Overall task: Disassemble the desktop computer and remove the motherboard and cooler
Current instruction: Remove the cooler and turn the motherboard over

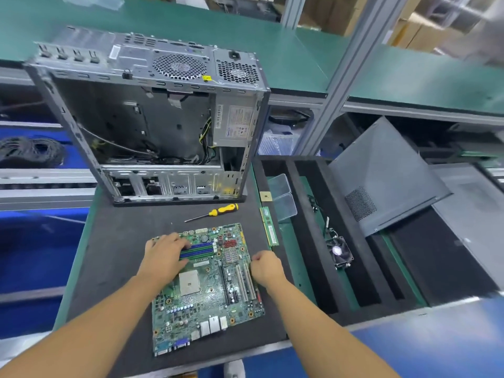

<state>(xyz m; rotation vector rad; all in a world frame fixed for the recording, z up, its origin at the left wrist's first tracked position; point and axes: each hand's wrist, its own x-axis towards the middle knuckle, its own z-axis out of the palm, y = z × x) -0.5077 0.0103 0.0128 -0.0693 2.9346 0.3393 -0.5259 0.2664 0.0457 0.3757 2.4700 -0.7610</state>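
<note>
The green motherboard [207, 293] lies flat on the dark foam mat [120, 246] in front of me, its bare CPU socket [188, 282] showing. My left hand [163, 256] rests on the board's upper left, fingers over the blue memory slots [197, 251]. My right hand [266, 267] has curled fingers at the board's right edge; what they grip is hidden. The open, emptied computer case [152, 118] stands behind the board. The cooler [339, 253] sits in a foam tray slot to the right.
A yellow-handled screwdriver [215, 212] lies between case and board. A memory stick [270, 226], a CPU chip [265, 197] and clear plastic trays [282, 196] sit right of the mat. The grey side panel [381, 175] leans in the black foam tray [313, 268].
</note>
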